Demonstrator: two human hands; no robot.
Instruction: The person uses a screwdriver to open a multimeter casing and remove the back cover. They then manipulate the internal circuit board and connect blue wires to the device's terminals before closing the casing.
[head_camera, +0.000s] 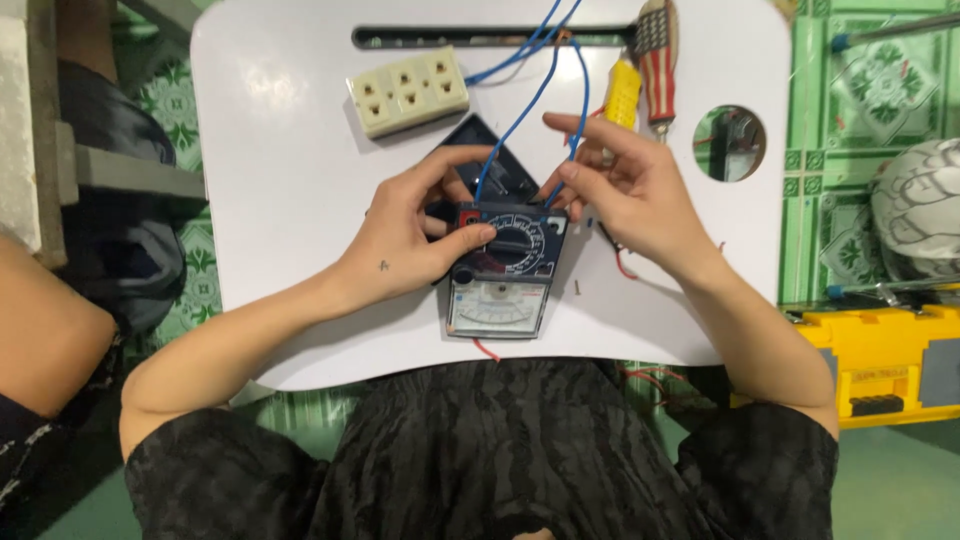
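Blue wire (510, 125) between curled fingers (590, 175)

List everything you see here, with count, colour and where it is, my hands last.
lap table: one, white, across the lap
meter: one, dark with pale dial, table centre
socket block: one, cream, top left of table
wires: two, blue, from slot to meter
screwdriver: one, striped handle, top right
yellow tool: one, beside screwdriver
toolbox: one, yellow, floor at right
left hand: thumb on meter dial
right hand: pinching a blue wire
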